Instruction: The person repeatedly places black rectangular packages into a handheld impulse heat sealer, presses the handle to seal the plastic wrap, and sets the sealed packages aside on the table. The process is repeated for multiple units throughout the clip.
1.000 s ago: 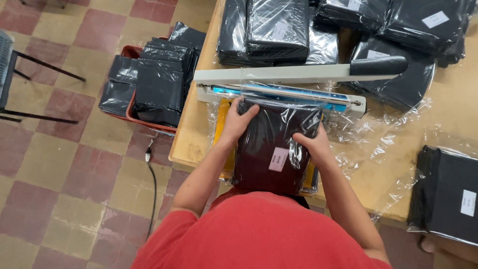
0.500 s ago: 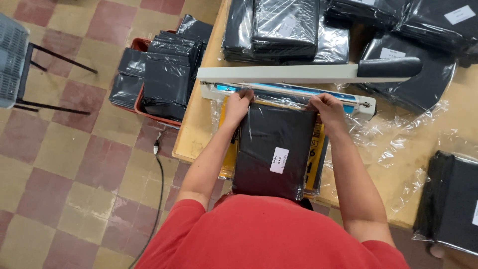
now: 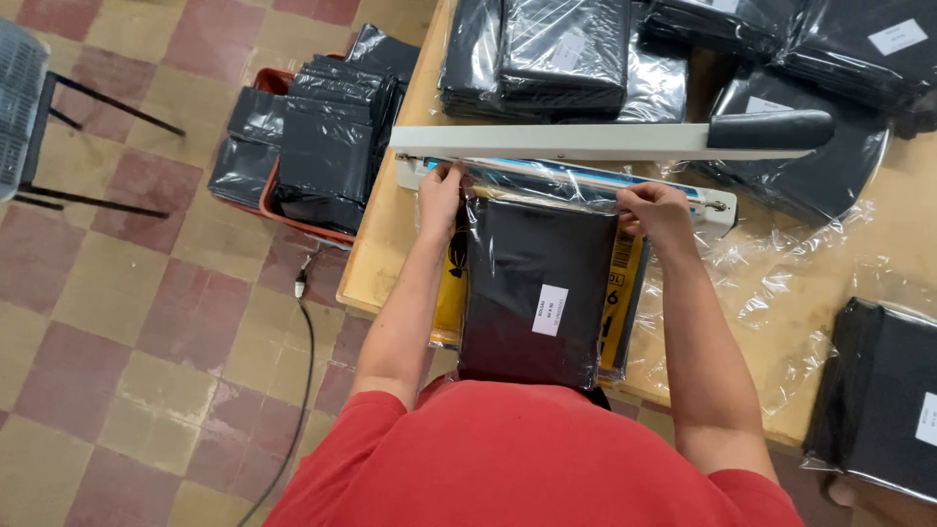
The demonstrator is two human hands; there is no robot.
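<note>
the left hand (image 3: 441, 191) and the right hand (image 3: 656, 211) each pinch a top corner of a clear plastic bag (image 3: 539, 283) that holds a flat black pack with a small white label, fingers closed on the film — the left at the bag's left corner, the right at its right corner. the bag's open mouth lies stretched across the bar of a heat sealer (image 3: 576, 181) that sits near the left edge of the wooden table (image 3: 381, 263), and the sealer's long white arm (image 3: 566, 141) with its black handle (image 3: 771, 129) stands raised just above the hands. the rest of the bag runs back toward the person over the table's near edge, resting on a yellow sheet (image 3: 630, 293) that shows on either side of it. loose clear film (image 3: 791, 283) lies crumpled on the table to the right of the sealer. stacks of wrapped black packs (image 3: 547, 54) sit along the far edge — another black pack (image 3: 883, 395) lies at the near right corner. on the tiled floor, just beside the table's left edge, a red crate (image 3: 298, 220) is filled with black packs, and a black cable (image 3: 303, 342) trails across the tiles.
</note>
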